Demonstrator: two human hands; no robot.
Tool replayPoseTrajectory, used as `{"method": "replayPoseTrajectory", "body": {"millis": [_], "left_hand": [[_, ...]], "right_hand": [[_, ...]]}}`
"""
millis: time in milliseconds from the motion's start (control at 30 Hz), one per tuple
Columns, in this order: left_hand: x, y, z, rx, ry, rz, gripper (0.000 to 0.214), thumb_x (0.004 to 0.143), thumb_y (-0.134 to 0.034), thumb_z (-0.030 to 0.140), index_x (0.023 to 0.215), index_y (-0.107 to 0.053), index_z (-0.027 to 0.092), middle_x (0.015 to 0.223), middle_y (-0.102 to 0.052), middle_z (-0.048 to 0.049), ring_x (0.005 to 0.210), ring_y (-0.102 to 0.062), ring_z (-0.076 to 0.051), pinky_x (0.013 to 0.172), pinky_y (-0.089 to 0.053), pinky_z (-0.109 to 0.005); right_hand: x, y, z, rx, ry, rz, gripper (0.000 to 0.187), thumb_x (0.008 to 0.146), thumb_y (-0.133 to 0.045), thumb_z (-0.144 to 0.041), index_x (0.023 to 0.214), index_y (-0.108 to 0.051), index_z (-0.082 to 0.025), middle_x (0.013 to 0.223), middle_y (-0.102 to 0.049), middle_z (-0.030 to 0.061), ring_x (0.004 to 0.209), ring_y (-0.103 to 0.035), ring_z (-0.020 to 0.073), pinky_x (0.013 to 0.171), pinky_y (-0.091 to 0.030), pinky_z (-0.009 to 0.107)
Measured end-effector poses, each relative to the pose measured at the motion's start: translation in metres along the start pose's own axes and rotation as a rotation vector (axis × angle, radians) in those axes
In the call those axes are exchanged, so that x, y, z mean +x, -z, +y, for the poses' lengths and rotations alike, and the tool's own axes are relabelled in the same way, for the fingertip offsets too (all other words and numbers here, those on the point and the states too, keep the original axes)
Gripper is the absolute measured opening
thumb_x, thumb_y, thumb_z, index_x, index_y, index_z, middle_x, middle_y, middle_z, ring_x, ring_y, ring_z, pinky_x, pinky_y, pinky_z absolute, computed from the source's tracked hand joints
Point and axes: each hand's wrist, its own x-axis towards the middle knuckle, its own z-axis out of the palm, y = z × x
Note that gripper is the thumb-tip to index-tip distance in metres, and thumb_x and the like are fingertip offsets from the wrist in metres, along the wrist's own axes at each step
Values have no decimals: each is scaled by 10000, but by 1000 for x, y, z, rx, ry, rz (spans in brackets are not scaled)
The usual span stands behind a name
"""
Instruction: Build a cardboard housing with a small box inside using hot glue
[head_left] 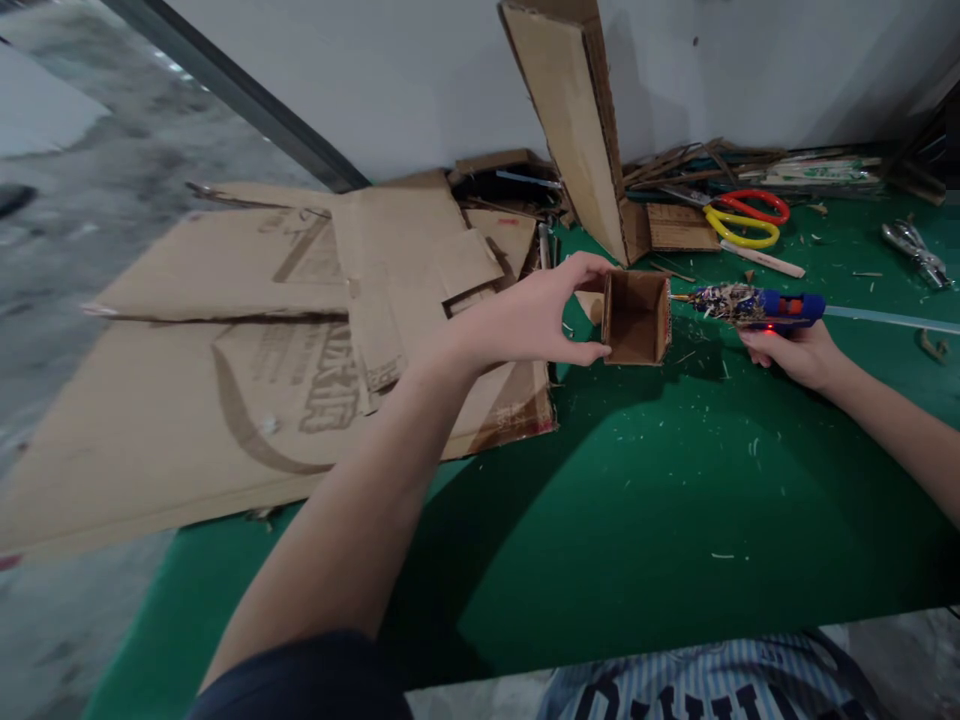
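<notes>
A small open cardboard box (636, 318) lies on its side on the green table (660, 500), its opening facing me. My left hand (536, 318) grips its left wall, thumb below and fingers over the top edge. My right hand (796, 352) is closed around a blue glue gun (757, 305) with a red light. The gun's nozzle points left and sits just beside the box's right wall. A clear glue stick (892, 320) pokes out of the gun's back end to the right.
Flattened cardboard sheets (247, 360) cover the table's left side. A tall cardboard piece (574, 120) leans on the wall behind the box. Red and yellow scissors (746, 218), sticks and scraps lie at the back, pliers (916, 250) at far right.
</notes>
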Motion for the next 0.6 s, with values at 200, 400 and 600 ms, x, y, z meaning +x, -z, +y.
{"method": "replayPoseTrajectory", "body": {"millis": [200, 400, 600], "left_hand": [[0, -1, -5, -14, 10, -1, 764, 759, -813, 493, 1398, -480, 238, 1477, -617, -128, 1434, -570, -354, 1205, -463, -487], [0, -1, -7, -3, 10, 3, 793, 741, -816, 537, 1399, -489, 238, 1466, -621, -141, 1431, -571, -385, 1190, -481, -526], [0, 0, -8, 1, 17, -2, 778, 751, -812, 534, 1392, -485, 240, 1480, -615, -137, 1447, -559, -376, 1201, -475, -517]], "right_hand": [[0, 1, 4, -11, -24, -3, 346, 704, -851, -503, 661, -631, -240, 510, -548, -12, 482, -512, 157, 488, -477, 325], [0, 1, 5, -19, -10, 0, 369, 693, -872, -515, 636, -630, -242, 499, -548, -14, 478, -501, 154, 484, -466, 324], [-1, 2, 2, -38, 0, -14, 372, 692, -875, -524, 651, -636, -243, 531, -542, -6, 524, -519, 161, 510, -475, 327]]}}
